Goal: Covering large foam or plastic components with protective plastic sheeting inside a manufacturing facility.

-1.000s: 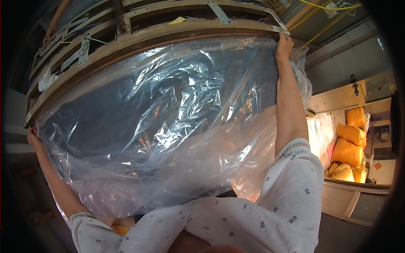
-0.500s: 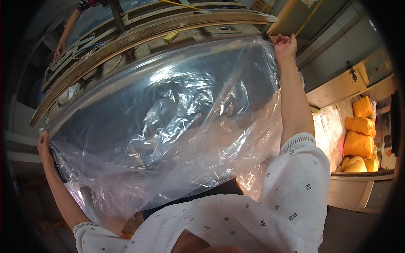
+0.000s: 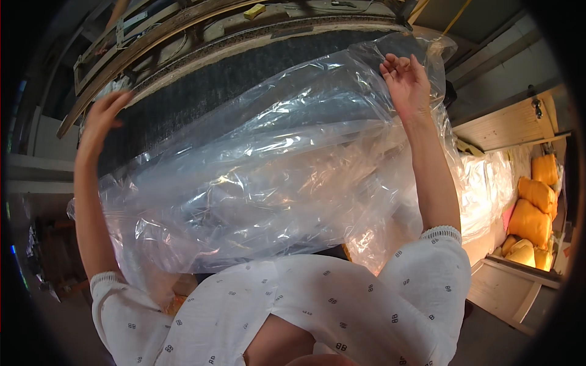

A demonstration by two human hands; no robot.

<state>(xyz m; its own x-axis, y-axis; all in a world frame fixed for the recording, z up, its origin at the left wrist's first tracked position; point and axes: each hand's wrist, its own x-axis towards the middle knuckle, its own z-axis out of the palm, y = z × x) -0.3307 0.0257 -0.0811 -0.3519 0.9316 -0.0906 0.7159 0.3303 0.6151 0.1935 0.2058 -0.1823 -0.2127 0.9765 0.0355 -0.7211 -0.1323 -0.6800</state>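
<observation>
A large clear plastic sheet (image 3: pixel 262 177) lies crumpled across a dark flat surface (image 3: pixel 195 91), its near part bunched close to my body. My left hand (image 3: pixel 105 116) is raised over the left end of the dark surface, fingers stretched out and holding nothing, apart from the sheet. At the far right, my right hand (image 3: pixel 406 82) is palm up above the sheet's upper right part. Its fingers are loosely bent and apart, with nothing visible in them. Folds of the film lie around that wrist.
A long wooden frame (image 3: pixel 137 52) runs along the far side, with a small yellow block (image 3: pixel 254 11) beyond the dark surface. On the right are stacked orange bundles (image 3: pixel 530 222), more clear film (image 3: pixel 485 189) and a wooden panel (image 3: pixel 500 129). Part of another person's arm (image 3: pixel 117 11) shows at the top left.
The sheet's far edge has come toward me, baring a strip of dark surface. My left hand has let go of the sheet's corner and moved up and right. My right hand has opened somewhat.
</observation>
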